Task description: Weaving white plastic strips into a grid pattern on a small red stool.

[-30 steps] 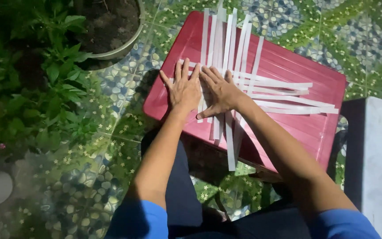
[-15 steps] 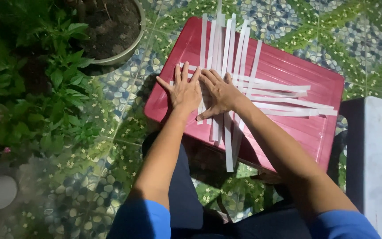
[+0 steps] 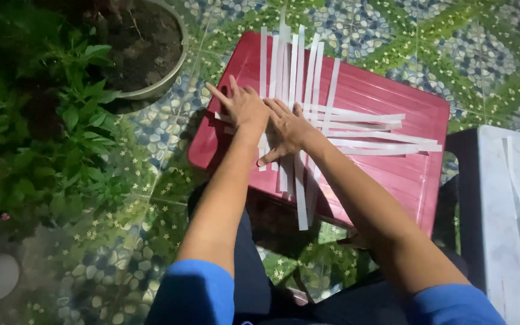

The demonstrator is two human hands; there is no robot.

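We press our left hand [image 3: 243, 105] and right hand [image 3: 286, 129] flat, fingers spread, holding nothing, on crossed white paper strips [image 3: 356, 114] near the red plastic stool's [image 3: 392, 174] left edge.

Home patio, patterned floor tiles [image 3: 356, 36], potted plant [image 3: 145, 54], greenery [image 3: 49, 144]

Both hands have shifted a little toward the left edge of the red plastic stool [image 3: 392, 174]. The left hand [image 3: 243, 106] now points its fingers farther left, flat on the white paper strips [image 3: 356, 126]. The right hand [image 3: 287, 129] has followed, its thumb now sticking out toward the stool's near edge.
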